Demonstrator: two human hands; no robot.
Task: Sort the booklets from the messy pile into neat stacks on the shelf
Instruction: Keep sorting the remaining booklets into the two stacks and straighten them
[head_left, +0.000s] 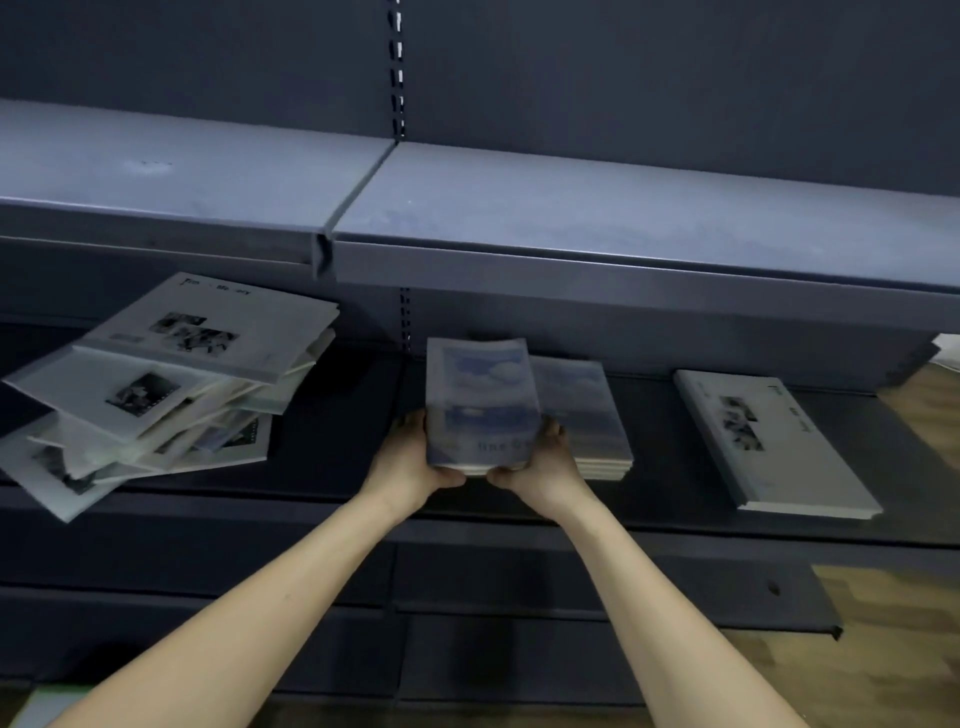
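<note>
Two hands, left hand (410, 457) and right hand (540, 460), clasp a small bundle of blue booklets (480, 405) by its near end, above the dark shelf (519, 499). Just right lies a neat blue stack (587, 415); farther right, a white stack (769, 441). Far left sprawls the messy pile (156, 389). Setting the bundle down off-square could skew or topple the blue stack.

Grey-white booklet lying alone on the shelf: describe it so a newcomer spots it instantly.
On the dark lower shelf, look right of the two hands holding blue sky-cover booklets. The flat grey-white booklet with black-and-white photos lies alone there, angled. The same cover appears in the messy pile at far left, but jumbled.
</note>
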